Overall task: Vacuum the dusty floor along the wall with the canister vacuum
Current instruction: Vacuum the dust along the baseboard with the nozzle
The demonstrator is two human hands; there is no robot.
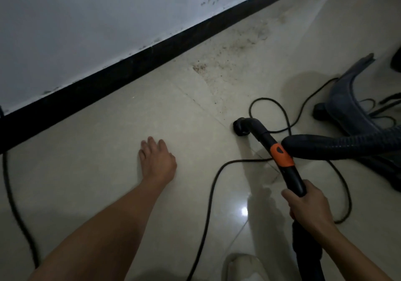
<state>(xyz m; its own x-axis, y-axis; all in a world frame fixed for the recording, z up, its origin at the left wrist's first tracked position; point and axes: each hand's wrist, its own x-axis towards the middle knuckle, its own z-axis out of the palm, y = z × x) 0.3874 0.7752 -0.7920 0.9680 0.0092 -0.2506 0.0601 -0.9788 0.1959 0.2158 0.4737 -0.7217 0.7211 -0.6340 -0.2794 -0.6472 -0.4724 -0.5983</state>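
**Fig. – head view.** My right hand (308,207) gripped the rear of the wand (293,178), fingers curled round it. Left hand (157,159) was open, fingers straight, low over the floor (108,128); contact w/ tile unclear. Nozzle (242,126) sat on the tile, just short of the dust patch (238,52) along the baseboard (130,70). Canister vacuum (355,98) stood at right, its hose (338,146) crossing the wand. Best technique, as I judged it: push nozzle fwd, flat, into the patch. Use slow overlapping strokes parallel to the baseboard, and keep the cord (211,191) away from the mouth.
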